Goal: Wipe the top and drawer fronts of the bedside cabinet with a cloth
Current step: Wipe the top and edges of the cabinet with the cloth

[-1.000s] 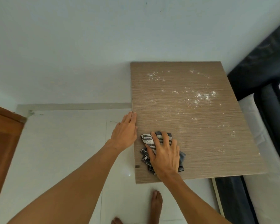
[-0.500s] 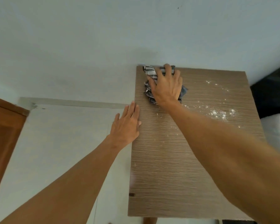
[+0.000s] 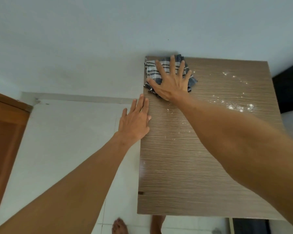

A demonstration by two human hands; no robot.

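wood-grain cabinet top (image 3: pixel 184 174) is only partly clean. your right hand (image 3: pixel 172 81) lies flat with fingers spread on the striped cloth (image 3: pixel 152 69), pressing it at the far left corner next to the wall (image 3: pixel 108 39). your left hand (image 3: pixel 135 122) rests flat, fingers close together, on the left edge of the top and holds nothing. the left strip looks mostly free of dust, but white powder (image 3: pixel 233 105) lies scattered on the far right part. the drawer fronts are not in view, so i judge they are left to do.
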